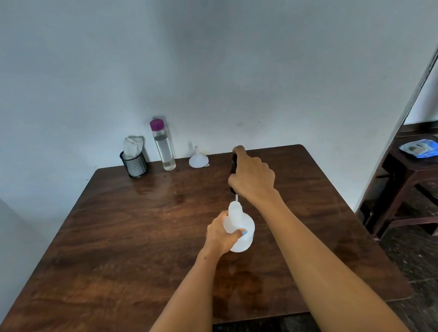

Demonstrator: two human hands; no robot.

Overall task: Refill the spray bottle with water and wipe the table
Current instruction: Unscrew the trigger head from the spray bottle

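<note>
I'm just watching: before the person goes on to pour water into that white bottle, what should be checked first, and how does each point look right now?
1. Spray bottle held steady by the left hand: ok.
2. Spray head lifted clear by the right hand: not ok, its thin tube looks still at the neck.
3. Funnel within reach on the table: ok, not yet in the bottle.
4. Water bottle has water: ok; purple cap on.
5. Cloth in the mesh cup for wiping: ok.
</note>
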